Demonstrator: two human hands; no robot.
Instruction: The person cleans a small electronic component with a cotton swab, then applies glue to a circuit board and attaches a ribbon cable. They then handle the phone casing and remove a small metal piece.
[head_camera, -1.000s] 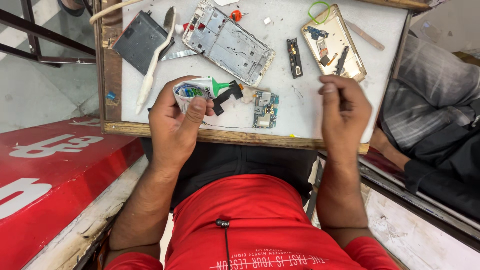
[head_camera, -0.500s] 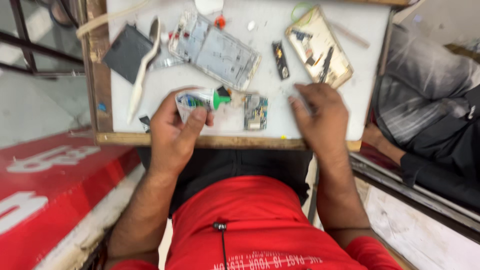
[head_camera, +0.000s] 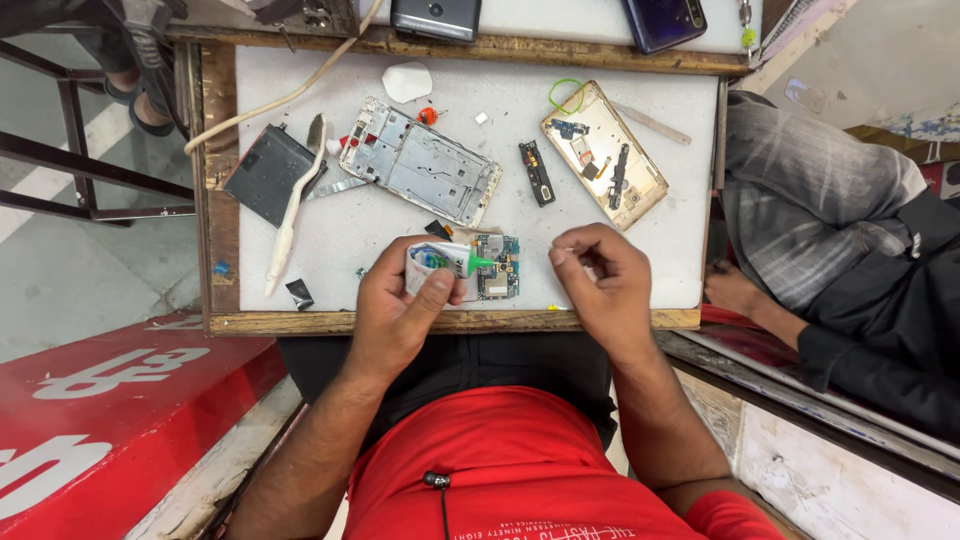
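From the head view, the left hand (head_camera: 400, 300) is wrapped around a small white squeeze tube (head_camera: 432, 262) with a green nozzle, thumb pressed along its side, the nozzle tip aimed at a small circuit board (head_camera: 497, 268) that lies on the white tabletop (head_camera: 340, 240) just beside it. The right hand (head_camera: 600, 275) hovers to the right of the board with fingers curled and thumb meeting forefinger in a narrow pinch; whether anything tiny sits in that pinch I cannot tell.

Farther up the tabletop lie a bare metal phone frame (head_camera: 420, 160), a gold back cover (head_camera: 605, 152) with parts inside, a narrow black component (head_camera: 537, 172), a dark flat battery (head_camera: 268, 172) and a white toothbrush (head_camera: 292, 215) (bristles up by the frame). Two phones (head_camera: 435, 18) rest on the upper ledge. Another person's sleeve (head_camera: 810, 210) shows at the right.

The likely trouble, as I judge it: too firm a thumb squeeze could flood the board with paste, and the board, lying loose near the tabletop's front edge, could slide or be nudged off by the nozzle.
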